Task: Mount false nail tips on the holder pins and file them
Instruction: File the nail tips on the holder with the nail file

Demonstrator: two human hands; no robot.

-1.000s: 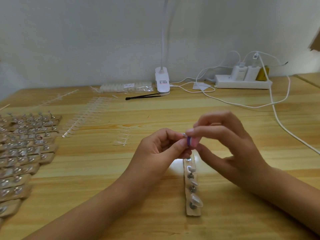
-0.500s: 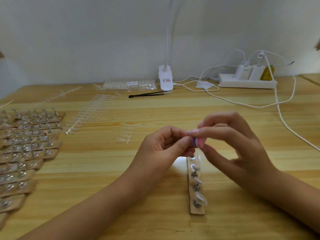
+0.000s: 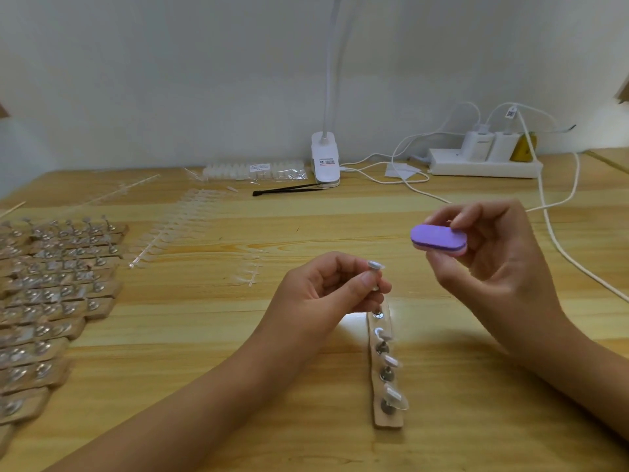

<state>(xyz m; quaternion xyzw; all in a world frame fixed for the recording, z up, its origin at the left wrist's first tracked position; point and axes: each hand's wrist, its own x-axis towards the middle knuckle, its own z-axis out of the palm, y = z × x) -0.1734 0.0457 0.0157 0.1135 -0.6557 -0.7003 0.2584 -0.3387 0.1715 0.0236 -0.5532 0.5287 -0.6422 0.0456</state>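
Note:
My left hand (image 3: 326, 291) pinches a metal holder pin (image 3: 376, 279) upright, with a clear nail tip (image 3: 375, 266) mounted on its top. Up and to the right, apart from the pin, my right hand (image 3: 490, 253) grips a small purple oval nail file block (image 3: 438, 239). Below my left hand a narrow wooden holder strip (image 3: 386, 419) lies on the table, carrying three pins with nail tips (image 3: 391, 362).
Many wooden strips with mounted pins (image 3: 51, 301) cover the table's left side. Racks of clear nail tips (image 3: 177, 226) lie behind them. At the back are a bag of tips (image 3: 255, 170), black tweezers (image 3: 289, 189), a white clamp lamp (image 3: 325, 158), a power strip (image 3: 483, 165) and trailing cables (image 3: 558, 243).
My right hand has lifted the purple file up and to the right, away from the nail tip it was touching. My left hand still holds the pin in about the same place.

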